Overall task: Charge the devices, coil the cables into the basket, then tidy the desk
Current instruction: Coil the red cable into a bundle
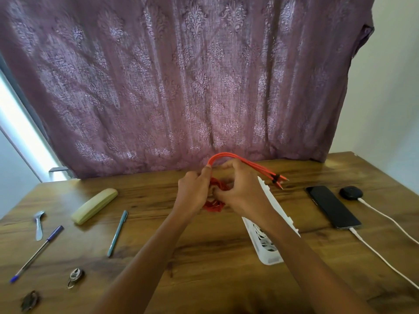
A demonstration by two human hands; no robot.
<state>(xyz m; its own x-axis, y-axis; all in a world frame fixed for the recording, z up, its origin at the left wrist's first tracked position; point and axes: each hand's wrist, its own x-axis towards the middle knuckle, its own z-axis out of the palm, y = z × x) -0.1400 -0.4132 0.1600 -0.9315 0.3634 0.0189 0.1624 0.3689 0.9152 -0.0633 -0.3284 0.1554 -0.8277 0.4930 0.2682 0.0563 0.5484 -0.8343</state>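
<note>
Both my hands meet over the middle of the wooden desk (204, 250), gripping a red cable (247, 163). My left hand (192, 192) pinches the cable's bent loop at its left side. My right hand (240, 189) holds the bunched red coils between the palms. Several plug ends of the cable stick out to the right, bound by a black tie. A white basket (267, 248) lies under my right forearm, partly hidden. A black phone (332, 206) and a black round device (351, 192) lie at the right, each with a white cable (385, 257) plugged in.
On the desk's left lie a beige case (94, 206), a teal pen (117, 233), a blue pen (37, 253), a spoon (39, 224) and two small dark metal objects (76, 277). A purple curtain (181, 82) hangs behind the desk.
</note>
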